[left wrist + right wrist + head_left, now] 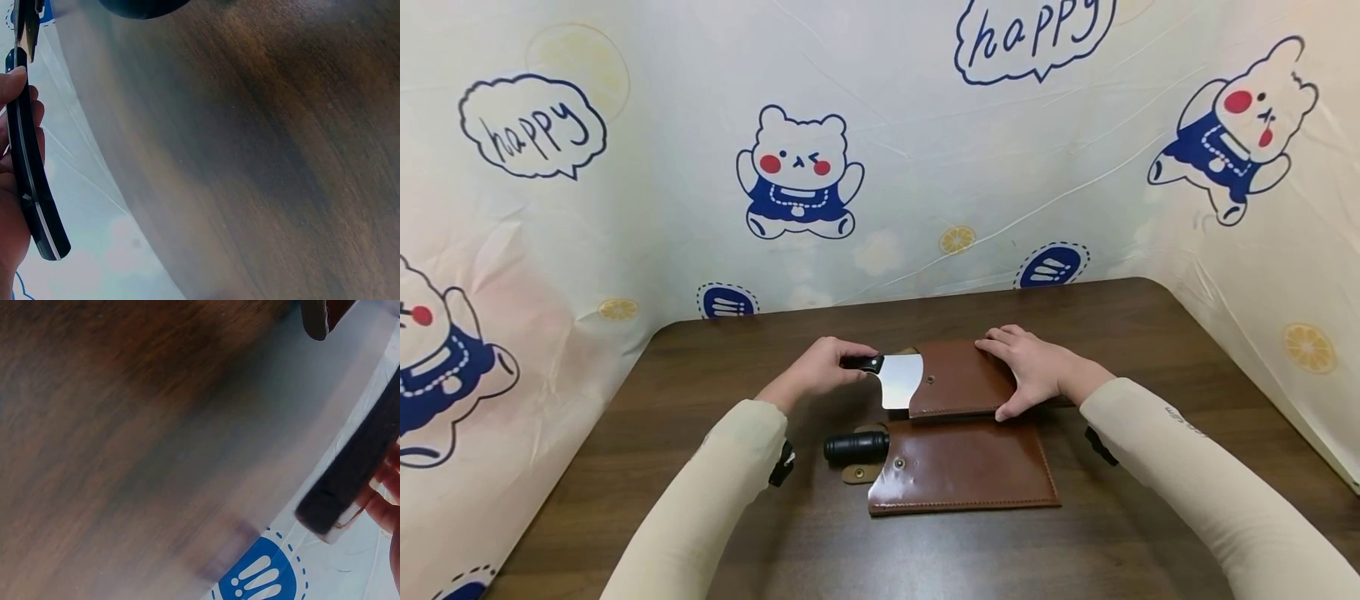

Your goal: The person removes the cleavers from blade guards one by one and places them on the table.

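My left hand point(832, 364) grips the black riveted handle point(863, 363) of a cleaver, its fingers wrapped round the handle in the left wrist view. The cleaver's wide silver blade point(901, 382) shows in part; the rest is hidden inside a brown leather sheath point(962, 379). My right hand point(1033, 367) holds that sheath at its right end, fingers over the far edge and thumb at the near edge. Nearer to me lies a second brown leather sheath point(977, 467), with a black ribbed handle point(856, 447) sticking out of its left side.
A tan strap with a snap point(860, 473) lies beside the lower sheath's mouth. Under everything is a dark wood-grain table point(760, 517). A cloth backdrop point(910, 183) printed with bears and lettering stands around its far and side edges.
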Tool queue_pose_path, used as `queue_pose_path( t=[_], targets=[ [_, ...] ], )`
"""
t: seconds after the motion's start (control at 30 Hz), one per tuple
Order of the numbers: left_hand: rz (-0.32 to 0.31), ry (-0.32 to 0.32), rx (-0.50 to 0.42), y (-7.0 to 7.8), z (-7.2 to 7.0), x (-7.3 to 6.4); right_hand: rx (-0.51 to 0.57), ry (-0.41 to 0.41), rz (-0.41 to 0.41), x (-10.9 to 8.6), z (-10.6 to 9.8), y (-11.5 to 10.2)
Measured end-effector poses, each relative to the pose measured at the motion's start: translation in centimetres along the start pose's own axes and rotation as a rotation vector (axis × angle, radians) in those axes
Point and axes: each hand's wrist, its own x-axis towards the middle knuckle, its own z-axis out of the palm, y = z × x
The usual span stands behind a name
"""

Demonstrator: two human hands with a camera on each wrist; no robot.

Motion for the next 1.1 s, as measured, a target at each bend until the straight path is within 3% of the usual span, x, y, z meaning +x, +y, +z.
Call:
queue_pose_path(
  t=[0.23, 0.6, 1.1],
  targets=[
    [-0.007, 0.004, -0.002, -0.3, 0.0, -0.3, -0.009, -0.053, 0.030, 0.2, -0.1, -0.3],
    [0.001, 0.012, 0.006, -0.8, -0.2, -0.8, -0.016, -0.067, 0.035, -0.1, -0.3, -0.2],
    [0.003, 0.028, -0.007, -1.9, -0.6, -1.5, -0.011, -0.037, 0.021, -0.6, -0.5, 0.2]
  ],
)
